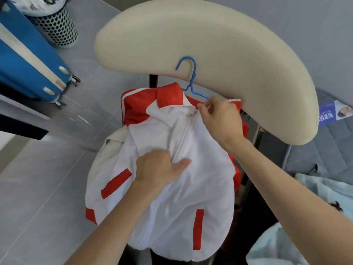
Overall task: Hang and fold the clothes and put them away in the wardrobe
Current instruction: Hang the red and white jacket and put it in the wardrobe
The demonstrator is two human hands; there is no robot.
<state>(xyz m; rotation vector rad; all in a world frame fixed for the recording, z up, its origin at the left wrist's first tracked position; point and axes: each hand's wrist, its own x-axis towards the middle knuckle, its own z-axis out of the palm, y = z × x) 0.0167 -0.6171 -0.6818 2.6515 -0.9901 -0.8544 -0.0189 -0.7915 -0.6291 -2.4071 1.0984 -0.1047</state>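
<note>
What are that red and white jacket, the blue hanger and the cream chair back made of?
The jacket looks like thin synthetic cloth, perhaps polyester: smooth, faintly shiny, finely creased. The hanger looks like plastic-coated wire: thin, evenly blue, twisted at the neck. The chair back seems padded, perhaps matte leatherette: rounded edges, no visible weave.

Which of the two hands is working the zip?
The right hand, up at the red collar, pinches the top of the zip. The left hand is lower down and only grips the jacket's white front.
</note>
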